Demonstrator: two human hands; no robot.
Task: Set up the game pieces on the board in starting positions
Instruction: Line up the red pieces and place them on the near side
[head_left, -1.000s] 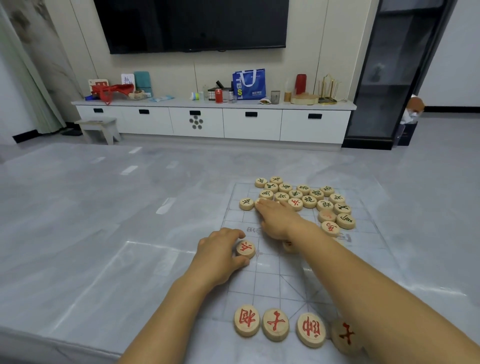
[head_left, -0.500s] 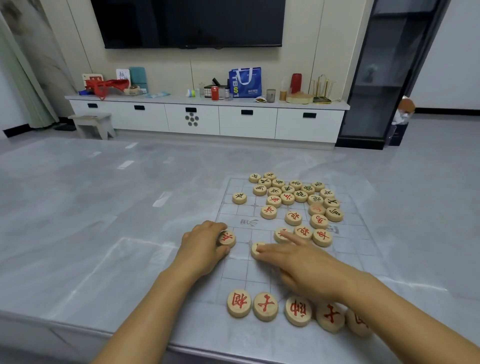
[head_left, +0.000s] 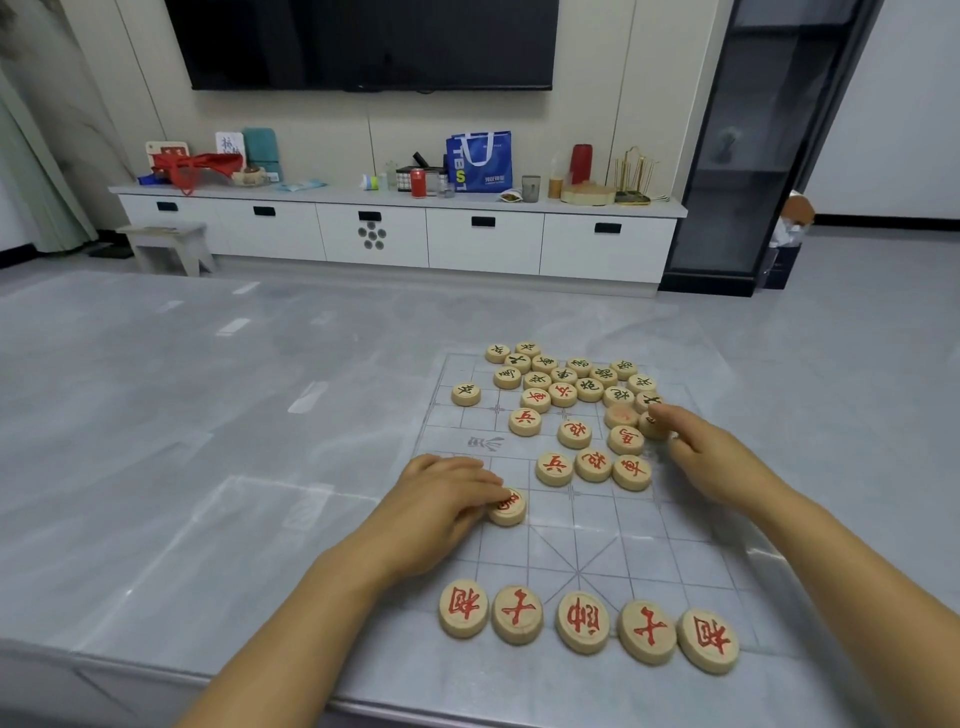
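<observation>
Now, left hand (head_left: 441, 499) on red piece (head_left: 508, 508), board (head_left: 675, 525)

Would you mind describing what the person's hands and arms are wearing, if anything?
Nothing shows on either. The left hand and right hand are bare, with no gloves and no rings that can be made out. Both forearms are uncovered down to the frame edge: no sleeve, watch or bracelet appears. Fingernails look short and unpainted.
</observation>
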